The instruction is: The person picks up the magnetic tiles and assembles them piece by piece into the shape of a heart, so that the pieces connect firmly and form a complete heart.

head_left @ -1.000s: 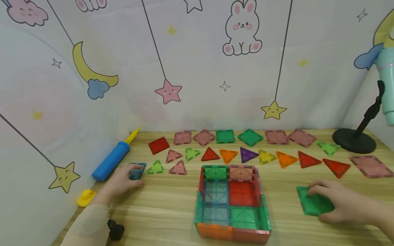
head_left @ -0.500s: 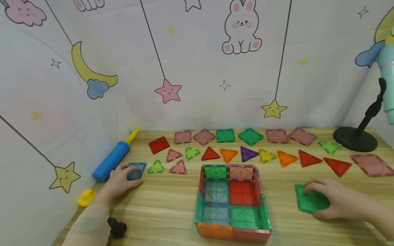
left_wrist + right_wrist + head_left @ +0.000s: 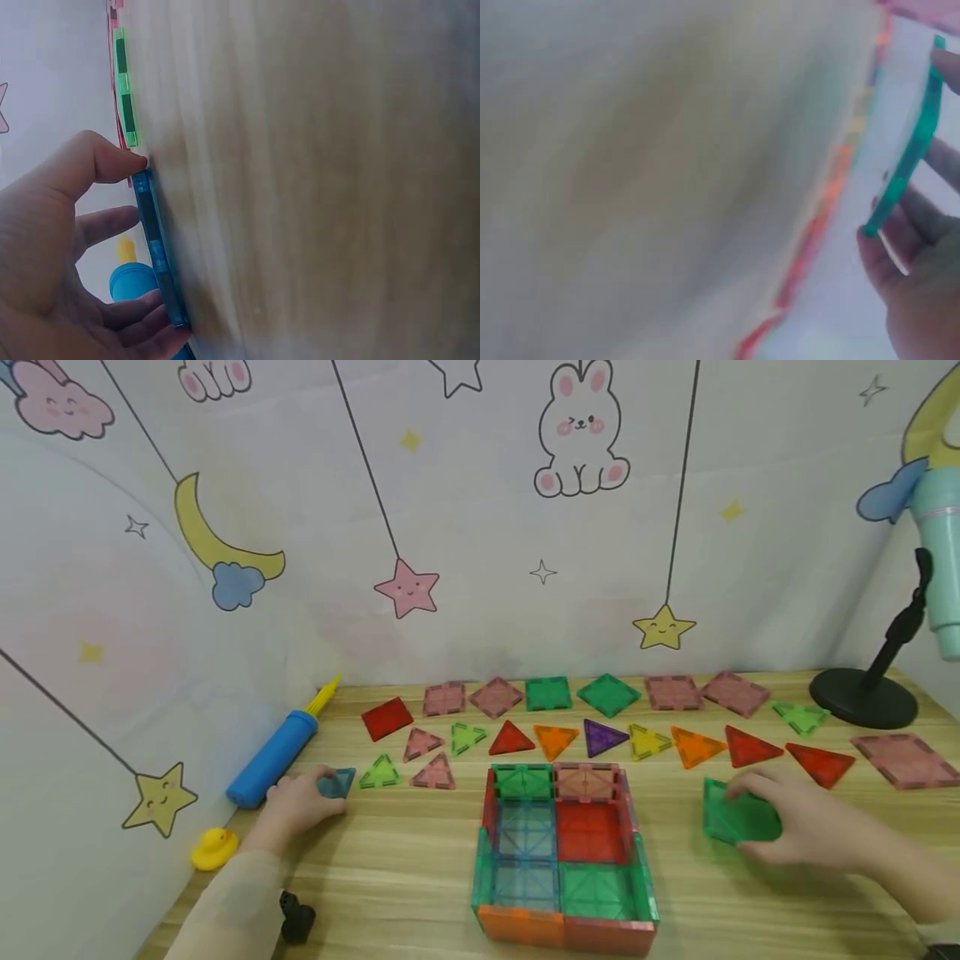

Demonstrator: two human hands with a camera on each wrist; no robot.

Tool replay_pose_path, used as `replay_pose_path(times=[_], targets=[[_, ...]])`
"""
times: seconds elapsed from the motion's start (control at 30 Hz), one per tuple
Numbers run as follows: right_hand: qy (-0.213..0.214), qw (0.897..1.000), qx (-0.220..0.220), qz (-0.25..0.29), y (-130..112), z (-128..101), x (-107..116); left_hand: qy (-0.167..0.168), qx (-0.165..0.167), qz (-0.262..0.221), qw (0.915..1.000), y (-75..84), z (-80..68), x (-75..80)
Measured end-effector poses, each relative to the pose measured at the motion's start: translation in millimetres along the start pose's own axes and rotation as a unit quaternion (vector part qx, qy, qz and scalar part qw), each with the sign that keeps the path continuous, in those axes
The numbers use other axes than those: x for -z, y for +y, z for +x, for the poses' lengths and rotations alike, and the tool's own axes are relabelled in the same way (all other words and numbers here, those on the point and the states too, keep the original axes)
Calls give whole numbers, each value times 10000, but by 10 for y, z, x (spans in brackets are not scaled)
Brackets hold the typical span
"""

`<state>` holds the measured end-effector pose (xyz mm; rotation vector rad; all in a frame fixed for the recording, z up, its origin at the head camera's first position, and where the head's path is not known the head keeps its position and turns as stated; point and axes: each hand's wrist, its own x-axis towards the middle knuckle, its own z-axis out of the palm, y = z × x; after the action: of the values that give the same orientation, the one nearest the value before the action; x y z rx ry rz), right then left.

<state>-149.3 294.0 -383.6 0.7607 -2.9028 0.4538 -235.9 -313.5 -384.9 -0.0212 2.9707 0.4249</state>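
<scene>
An open box of coloured magnetic tiles [image 3: 562, 852] stands at the table's front centre. At the left, my left hand [image 3: 318, 793] pinches a blue square tile [image 3: 337, 781] between thumb and fingers. The left wrist view shows that blue tile [image 3: 154, 240] edge-on against the wood, thumb [image 3: 112, 161] at one end and fingertips [image 3: 146, 322] at the other. To the right of the box, my right hand [image 3: 753, 822] grips a green square tile [image 3: 723, 818]. In the right wrist view the green tile [image 3: 911, 150] is tilted up off the table, with fingers [image 3: 900, 262] behind it.
A row of square tiles [image 3: 547, 693] and a row of triangle tiles [image 3: 600, 737] lie behind the box. A blue pump [image 3: 273, 758], a yellow duck [image 3: 213, 848] and a small black object [image 3: 297, 918] are at the left. A black stand [image 3: 862, 697] and a pink square [image 3: 903, 760] are at the right.
My right hand has carried the green tile away from the front edge and leftward, and tipped it up. My left hand has closed tighter on the blue tile, which now looks smaller and tipped.
</scene>
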Motion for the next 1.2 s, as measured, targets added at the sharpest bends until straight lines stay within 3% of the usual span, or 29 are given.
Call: replay_pose_path(times=[0.17, 0.37, 0.5, 0.67, 0.8, 0.9, 1.1, 1.2], targets=[[349, 9983, 243, 405, -370, 316, 223, -152, 212, -131, 9996, -12, -41, 16], [-73, 9936, 889, 689, -797, 685, 205, -244, 48, -165, 9996, 2, -63, 23], [-401, 9909, 991, 819, -955, 848, 131, -208, 37, -166, 9996, -8, -79, 18], [-463, 9908, 1027, 746, -1034, 958, 81, -40, -162, -457, 9988, 48, -91, 48], [-380, 9900, 1248, 537, -1073, 1004, 55, 238, -703, -757, 9944, 273, -132, 124], [-312, 9894, 1363, 382, -1095, 1008, 33, 346, -1356, -936, 9857, 506, -207, 181], [-273, 9895, 1366, 378, -1108, 984, -1, -34, -2799, -1005, 9547, 1082, -384, 224], [-309, 9899, 1323, 400, -1112, 992, -28, -401, -3318, -939, 9378, 1344, -434, 227]])
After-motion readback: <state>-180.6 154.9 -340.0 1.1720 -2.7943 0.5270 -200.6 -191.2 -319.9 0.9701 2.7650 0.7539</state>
